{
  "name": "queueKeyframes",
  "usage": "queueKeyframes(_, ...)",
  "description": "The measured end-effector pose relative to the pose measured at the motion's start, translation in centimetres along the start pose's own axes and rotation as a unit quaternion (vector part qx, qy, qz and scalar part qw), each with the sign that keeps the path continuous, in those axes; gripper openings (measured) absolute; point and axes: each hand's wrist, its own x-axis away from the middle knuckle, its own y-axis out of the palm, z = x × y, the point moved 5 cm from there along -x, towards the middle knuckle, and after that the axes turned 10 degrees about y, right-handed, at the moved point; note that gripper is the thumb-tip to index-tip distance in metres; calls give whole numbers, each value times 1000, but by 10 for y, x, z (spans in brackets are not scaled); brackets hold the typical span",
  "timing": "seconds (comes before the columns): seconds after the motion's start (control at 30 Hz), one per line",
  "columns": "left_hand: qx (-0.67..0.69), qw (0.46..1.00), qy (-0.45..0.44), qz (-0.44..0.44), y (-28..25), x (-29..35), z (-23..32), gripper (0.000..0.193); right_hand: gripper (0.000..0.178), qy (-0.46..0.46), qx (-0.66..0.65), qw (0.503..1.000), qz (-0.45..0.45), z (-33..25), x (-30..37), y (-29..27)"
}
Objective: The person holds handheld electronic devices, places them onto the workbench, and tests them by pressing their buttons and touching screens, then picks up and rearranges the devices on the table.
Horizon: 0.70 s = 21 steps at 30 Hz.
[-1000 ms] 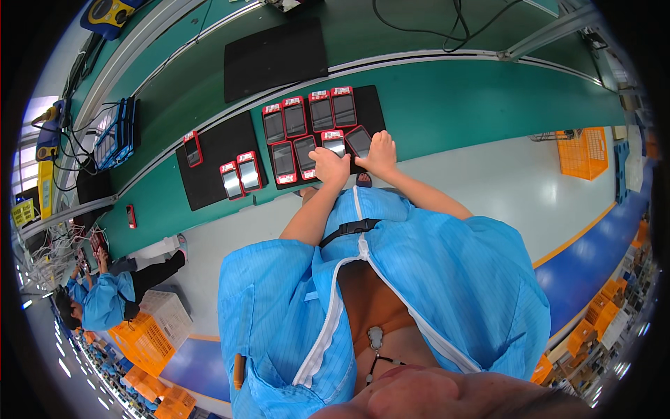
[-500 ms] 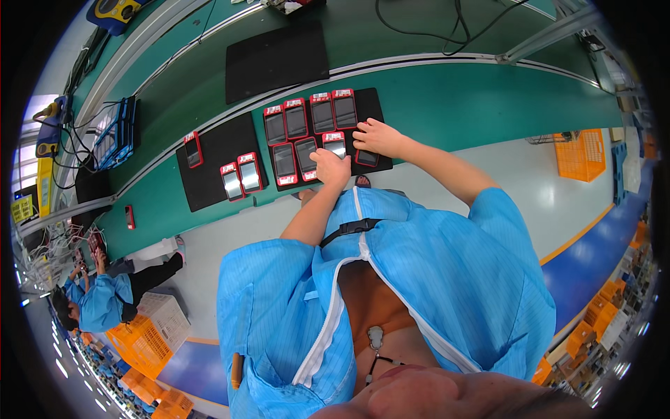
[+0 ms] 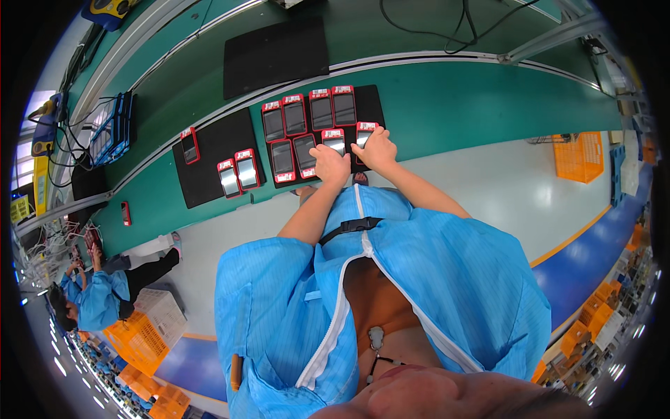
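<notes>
On a black mat [image 3: 370, 101] lie two rows of red-framed handheld devices with dark screens and white labels at one end. In the near row, my left hand [image 3: 331, 165] has its fingers curled at the edge of one handheld device [image 3: 333, 142], covering its lower part. To the right, my right hand [image 3: 377, 151] grips the last handheld device [image 3: 366, 130] of that row by its sides; its labelled far end shows, the rest is mostly hidden. A neighbouring handheld device [image 3: 305, 152] lies just left of my left hand.
A second black mat [image 3: 202, 192] to the left carries three more red devices. Another dark mat [image 3: 276, 59] lies behind a metal rail. One small red device [image 3: 126, 214] sits at the green bench's left end. A co-worker [image 3: 105, 297] is at far left; an orange crate [image 3: 578, 157] stands right.
My right hand has shifted nearer and turned, drawing its forearm inward; the labelled end of the device under it is now uncovered. My left hand has stayed nearly in place.
</notes>
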Motion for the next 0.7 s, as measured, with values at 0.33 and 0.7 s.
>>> queueKeyframes(0.33,-51,998,45,-18,-2,-4,11,61,75,-24,94,994,51,-1,7,-4)
queueKeyframes(0.7,-62,996,51,-40,-3,-10,10,61,81,-46,114,991,49,-8,0,-5)
